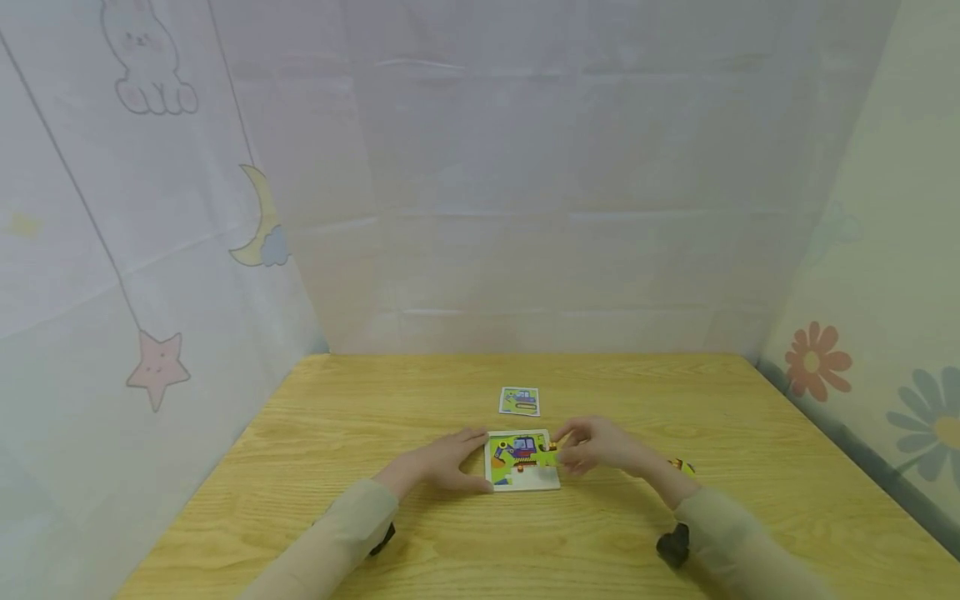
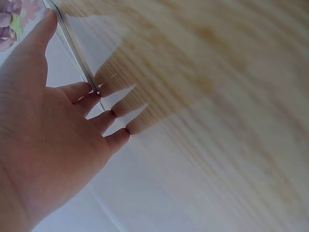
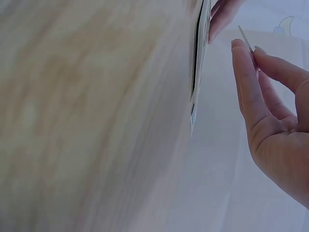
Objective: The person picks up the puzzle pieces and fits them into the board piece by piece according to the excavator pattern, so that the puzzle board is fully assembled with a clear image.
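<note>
A jigsaw puzzle board [image 1: 536, 480] with a white frame lies on the table, its picture of a blue excavator on green partly filled in. The lower right part of the tray shows bare white. My left hand [image 1: 450, 461] rests at the board's left side, thumb by the near corner and fingers by the far one; in the left wrist view its fingertips touch the table and board edge. Between thumb and fingers, my right hand [image 1: 597, 445] pinches a green puzzle piece [image 1: 547, 457] over the board's right side. The right wrist view shows this thin piece [image 3: 245, 38] edge-on, raised off the board.
Behind the board lies a small picture card [image 1: 519, 401] of a similar excavator. A yellow and dark piece [image 1: 682, 467] sits beyond my right forearm, partly hidden by it. Printed cloth walls [image 1: 525, 208] enclose the wooden table [image 1: 420, 533] at the back and sides.
</note>
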Tool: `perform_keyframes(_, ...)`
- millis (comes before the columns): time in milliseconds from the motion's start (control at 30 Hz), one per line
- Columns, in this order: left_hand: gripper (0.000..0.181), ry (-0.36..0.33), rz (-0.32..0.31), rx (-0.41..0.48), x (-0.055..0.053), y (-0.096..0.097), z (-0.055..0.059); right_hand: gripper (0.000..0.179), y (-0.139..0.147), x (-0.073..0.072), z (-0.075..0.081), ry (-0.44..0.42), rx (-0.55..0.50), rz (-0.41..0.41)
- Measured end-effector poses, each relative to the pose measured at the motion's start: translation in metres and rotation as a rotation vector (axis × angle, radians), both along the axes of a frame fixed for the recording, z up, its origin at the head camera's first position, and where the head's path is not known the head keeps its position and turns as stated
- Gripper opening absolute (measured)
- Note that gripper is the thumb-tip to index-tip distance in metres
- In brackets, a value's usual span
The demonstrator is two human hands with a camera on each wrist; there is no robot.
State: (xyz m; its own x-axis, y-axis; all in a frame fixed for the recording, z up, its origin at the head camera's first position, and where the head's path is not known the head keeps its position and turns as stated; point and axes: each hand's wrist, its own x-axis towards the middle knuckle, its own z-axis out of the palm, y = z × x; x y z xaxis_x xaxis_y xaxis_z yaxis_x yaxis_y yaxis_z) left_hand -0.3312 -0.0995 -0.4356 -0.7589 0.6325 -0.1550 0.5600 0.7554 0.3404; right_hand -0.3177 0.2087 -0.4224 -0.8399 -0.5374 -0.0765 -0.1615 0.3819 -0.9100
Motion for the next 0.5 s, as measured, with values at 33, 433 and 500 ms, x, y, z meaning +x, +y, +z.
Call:
perform_keyframes(33,0.088,0.0,0.0,-0.001,0.0,0.0,0.0,0.039,-0.002,-0.001,0.0,-0.003,-0.004,-0.002)
perform_keyframes(433,0.087,-0.007,0.004,0.003,0.002,0.001,0.003,0.031,-0.025,-0.007,-0.004,-0.02,-0.004,-0.005)
perform_keyframes(500,0.087,-0.009,0.008,0.004,0.002,0.001,0.003,0.029,-0.027,-0.006,-0.004,-0.015,0.007,0.002)
